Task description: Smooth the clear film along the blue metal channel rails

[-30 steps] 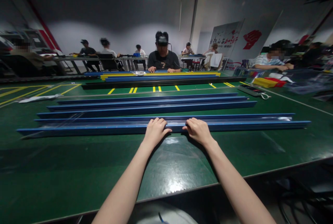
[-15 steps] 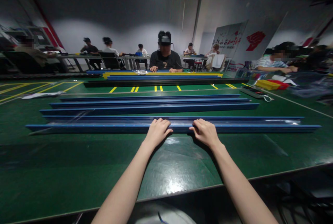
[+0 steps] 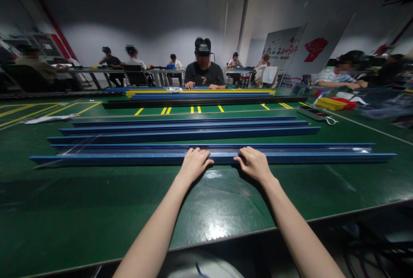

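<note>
A long blue channel strip [image 3: 129, 159] lies crosswise on the green table, nearest to me, its two raised edges running left to right. Left of its middle, my left hand [image 3: 195, 162] is closed over the near edge, fingers inside the channel and thumb on the near side. My right hand [image 3: 253, 162] grips the same edge a short way to the right, fingers curled over it. The fingertips of both hands are partly hidden. Just beyond lie more blue strips [image 3: 180, 133], parallel to the first.
The green table [image 3: 97, 217] has its near edge close to my body. Farther off lie a black strip [image 3: 206, 101] and a yellow strip [image 3: 226, 92], before a seated person [image 3: 204, 73]. At right are a dark phone-like object [image 3: 311, 113] and a yellow tray [image 3: 329, 104].
The view has shifted very slightly. Both hands stay on the blue strip, and nothing on the table has visibly moved.
</note>
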`<state>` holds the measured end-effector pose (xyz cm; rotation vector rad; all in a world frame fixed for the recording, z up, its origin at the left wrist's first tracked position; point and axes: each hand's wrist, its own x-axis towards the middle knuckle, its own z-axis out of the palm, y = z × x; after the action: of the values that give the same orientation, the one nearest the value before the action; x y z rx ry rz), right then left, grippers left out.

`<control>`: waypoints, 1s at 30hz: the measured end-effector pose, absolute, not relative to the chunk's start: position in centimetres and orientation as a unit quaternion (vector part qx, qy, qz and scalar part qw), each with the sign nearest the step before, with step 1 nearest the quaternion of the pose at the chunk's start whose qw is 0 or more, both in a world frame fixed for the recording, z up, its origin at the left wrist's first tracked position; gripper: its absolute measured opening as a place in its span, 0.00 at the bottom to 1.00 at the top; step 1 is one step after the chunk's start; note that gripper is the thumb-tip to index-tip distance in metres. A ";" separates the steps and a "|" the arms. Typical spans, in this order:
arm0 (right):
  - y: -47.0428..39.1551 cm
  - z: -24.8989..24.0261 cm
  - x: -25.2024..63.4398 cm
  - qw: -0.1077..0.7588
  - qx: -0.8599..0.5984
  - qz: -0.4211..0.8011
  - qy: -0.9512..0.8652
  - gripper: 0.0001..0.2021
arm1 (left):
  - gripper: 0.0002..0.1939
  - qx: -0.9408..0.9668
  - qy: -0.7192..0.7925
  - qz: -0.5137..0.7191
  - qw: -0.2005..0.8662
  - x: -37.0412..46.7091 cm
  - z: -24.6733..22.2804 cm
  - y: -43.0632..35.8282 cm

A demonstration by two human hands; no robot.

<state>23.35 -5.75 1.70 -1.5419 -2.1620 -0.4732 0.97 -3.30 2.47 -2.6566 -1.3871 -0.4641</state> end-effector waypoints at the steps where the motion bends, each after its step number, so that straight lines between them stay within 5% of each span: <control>1: -5.7 1.7 23.4 0.220 -0.558 -0.170 -0.782 0.13 | 0.12 -0.874 -0.458 -0.152 0.053 1.0 2.5 -3.3; 30: -5.6 1.5 23.4 0.223 -0.559 -0.160 -0.782 0.12 | 0.14 -0.860 -0.483 -0.138 0.092 1.1 2.3 -3.2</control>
<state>23.43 -5.60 1.49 -1.5449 -2.1595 -0.4412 1.13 -3.25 2.32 -2.5540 -1.4340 -0.4086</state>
